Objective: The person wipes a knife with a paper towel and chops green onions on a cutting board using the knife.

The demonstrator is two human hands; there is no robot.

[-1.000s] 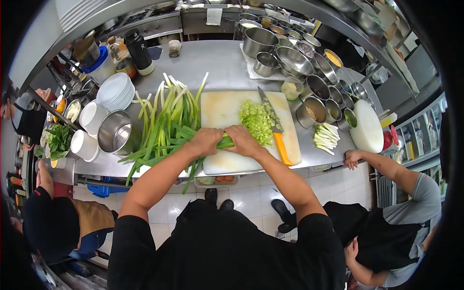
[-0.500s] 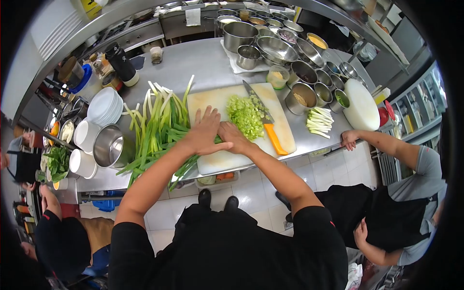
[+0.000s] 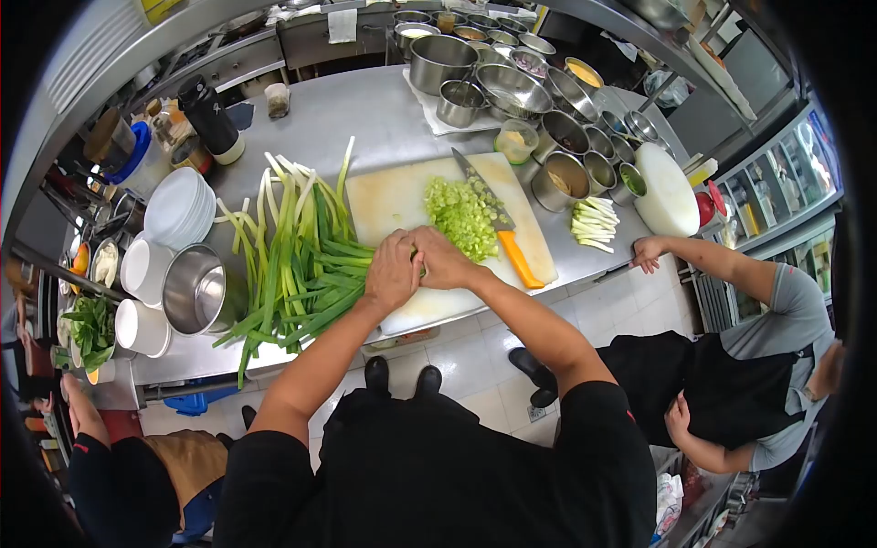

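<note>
Left hand (image 3: 393, 269) and right hand (image 3: 440, 258) are gripping scallions (image 3: 297, 242), fingers curled closed; stalks lying left on table (image 3: 315, 123), ends over board (image 3: 384, 201). Knife (image 3: 513, 253) resting along pile's (image 3: 461, 215) right; rightward slip risking scatter, nicks.

Spring onions (image 3: 283, 242), long and leafy, beside chopped pieces (image 3: 459, 219).
The long stalks lie in a loose, overlapping heap left of the white cutting board (image 3: 373, 194), pale ends fanned toward the far side, dark green leaves trailing near and right, some reaching over the board's left edge. The small, light green pieces sit in an uneven mound right of the board's middle, with loose bits scattered along the mound's right side.
</note>
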